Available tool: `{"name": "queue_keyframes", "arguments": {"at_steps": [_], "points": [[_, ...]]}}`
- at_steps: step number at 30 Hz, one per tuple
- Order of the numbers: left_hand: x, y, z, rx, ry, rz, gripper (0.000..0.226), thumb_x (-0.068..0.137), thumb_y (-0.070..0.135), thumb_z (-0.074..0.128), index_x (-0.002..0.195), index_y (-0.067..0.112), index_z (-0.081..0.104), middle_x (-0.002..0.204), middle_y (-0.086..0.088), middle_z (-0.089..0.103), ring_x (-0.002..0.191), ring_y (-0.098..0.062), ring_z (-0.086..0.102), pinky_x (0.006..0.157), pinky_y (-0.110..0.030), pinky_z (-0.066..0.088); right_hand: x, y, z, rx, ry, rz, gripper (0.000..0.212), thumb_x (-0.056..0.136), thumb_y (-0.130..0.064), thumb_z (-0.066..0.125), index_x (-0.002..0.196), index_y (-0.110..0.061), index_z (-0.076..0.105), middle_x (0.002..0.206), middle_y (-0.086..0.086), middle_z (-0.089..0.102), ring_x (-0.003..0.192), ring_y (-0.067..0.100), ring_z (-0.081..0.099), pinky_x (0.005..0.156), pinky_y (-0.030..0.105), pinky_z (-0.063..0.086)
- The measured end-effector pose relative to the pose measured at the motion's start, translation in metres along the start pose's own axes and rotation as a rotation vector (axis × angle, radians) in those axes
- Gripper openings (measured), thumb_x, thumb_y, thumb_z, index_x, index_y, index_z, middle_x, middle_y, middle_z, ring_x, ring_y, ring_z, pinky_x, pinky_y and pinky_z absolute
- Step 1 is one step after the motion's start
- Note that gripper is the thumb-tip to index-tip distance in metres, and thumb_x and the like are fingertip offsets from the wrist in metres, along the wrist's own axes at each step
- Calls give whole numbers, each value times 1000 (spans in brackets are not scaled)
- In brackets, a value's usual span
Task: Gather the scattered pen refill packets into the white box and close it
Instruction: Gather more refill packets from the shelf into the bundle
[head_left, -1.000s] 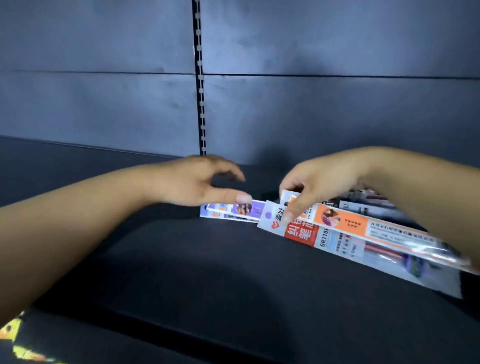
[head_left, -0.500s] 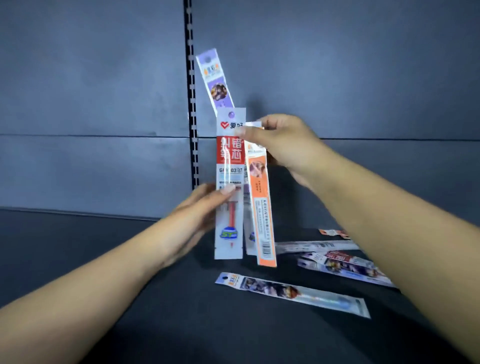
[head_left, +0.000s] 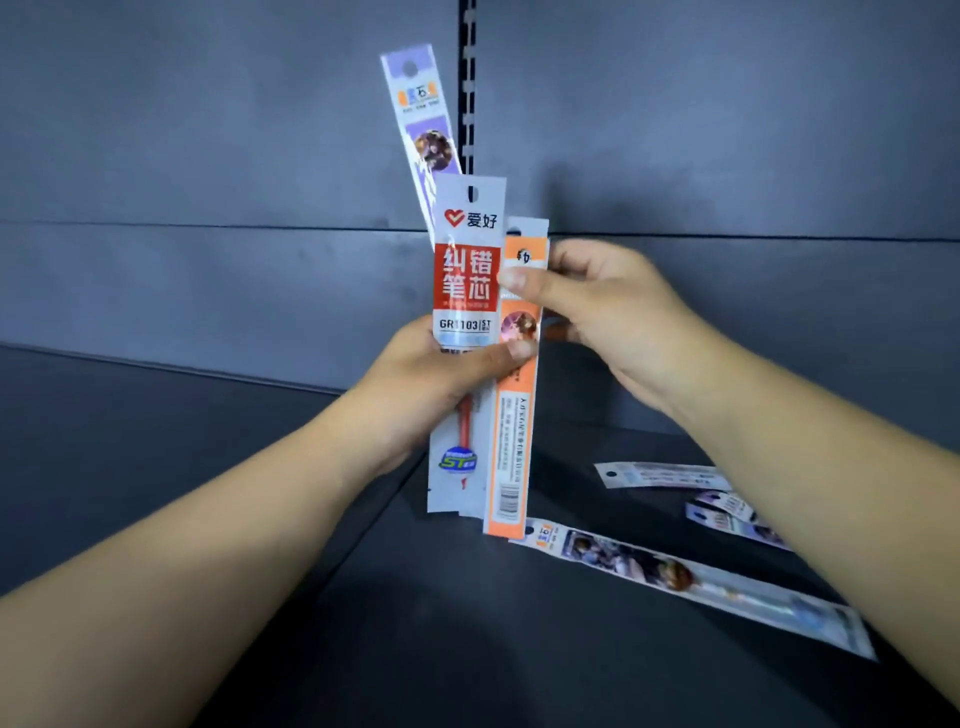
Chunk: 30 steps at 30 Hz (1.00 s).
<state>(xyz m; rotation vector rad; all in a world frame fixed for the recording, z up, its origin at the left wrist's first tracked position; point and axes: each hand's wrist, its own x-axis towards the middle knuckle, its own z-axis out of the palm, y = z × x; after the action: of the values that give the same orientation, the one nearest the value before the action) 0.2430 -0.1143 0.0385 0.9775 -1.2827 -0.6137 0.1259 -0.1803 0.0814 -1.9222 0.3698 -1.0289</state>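
Your left hand (head_left: 431, 384) grips a small fan of refill packets around their middle, thumb laid across the front. Your right hand (head_left: 597, 306) pinches the upper part of the orange packet (head_left: 514, 415), thumb on its face and fingers curled behind.

The red-and-white packet (head_left: 465, 332) stands foremost, its long axis almost vertical, hang-hole end up and the bottom end pointing down toward the shelf. The orange packet sits just beside it on the right, touching and partly overlapped, also upright, its barcode end lowest. Behind both, a purple packet (head_left: 421, 124) rises highest, its long axis tilted so the top leans left.

All three are held in the air above the dark shelf (head_left: 415, 623). Further out, to the lower right, a long packet (head_left: 691, 577) lies flat, its long axis running diagonally from near the orange packet's lower end toward the right edge. Beyond it, two more packets (head_left: 660, 474) lie flat near your right forearm, partly hidden by it. A slotted upright strip (head_left: 467, 104) runs down the grey back panel.
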Motion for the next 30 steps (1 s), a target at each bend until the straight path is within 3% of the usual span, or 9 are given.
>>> {"name": "queue_keyframes", "arguments": {"at_steps": [3,6,14,19,22,24,26,30], "points": [[0,2,-2,-67,-33,-18,26,60,13,66,86,12,63,69,3,72,69,-13,69,74,-30,58,0,0,-5,2,-19,-24,4,80,-17,65,77,-19,65,75,-7,69,75,10,63,85,38,50],[-5,2,-1,-61,-122,-68,33,60,10,69,92,6,62,66,-1,71,64,-16,69,67,-28,57,-1,-4,-11,-19,-74,-6,3,78,-22,65,76,-23,65,71,-12,69,74,7,62,70,26,46],[-6,5,-4,26,-48,-68,22,55,14,67,76,10,62,60,1,71,58,-13,69,60,-24,56,-2,-9,-15,-32,-93,8,11,76,-25,67,66,-24,63,59,-16,65,68,3,56,67,25,43],[-8,-2,-2,25,-131,-100,22,57,13,76,77,15,68,68,-4,73,71,-16,71,71,-24,56,-2,-8,-15,-98,-129,9,12,80,-22,64,68,-23,62,65,-12,63,68,5,56,64,22,43],[-8,-6,3,-42,-124,-163,11,62,12,72,70,15,65,53,-3,65,52,-15,65,68,-30,57,-1,-9,-18,-66,-104,21,17,79,-21,66,63,-22,60,57,-14,62,63,3,54,62,20,42],[-4,-5,-1,-44,-82,-156,11,63,11,73,67,16,64,46,0,59,44,-12,58,65,-32,57,-1,-11,-24,-62,-115,42,12,77,-22,66,66,-23,61,62,-13,63,63,4,53,63,20,42],[-1,-5,-9,-54,-70,-169,14,63,7,73,61,19,66,45,3,55,43,-10,54,62,-30,56,-1,-7,-32,-191,-221,117,7,77,-22,66,71,-23,61,69,-10,61,65,5,52,63,20,42],[0,-14,-19,-73,-66,-246,17,63,8,74,63,17,60,46,5,48,43,-9,47,61,-28,57,-12,15,-37,-710,-725,528,10,76,-28,68,77,-20,63,72,-7,61,67,8,53,61,19,42]]}}
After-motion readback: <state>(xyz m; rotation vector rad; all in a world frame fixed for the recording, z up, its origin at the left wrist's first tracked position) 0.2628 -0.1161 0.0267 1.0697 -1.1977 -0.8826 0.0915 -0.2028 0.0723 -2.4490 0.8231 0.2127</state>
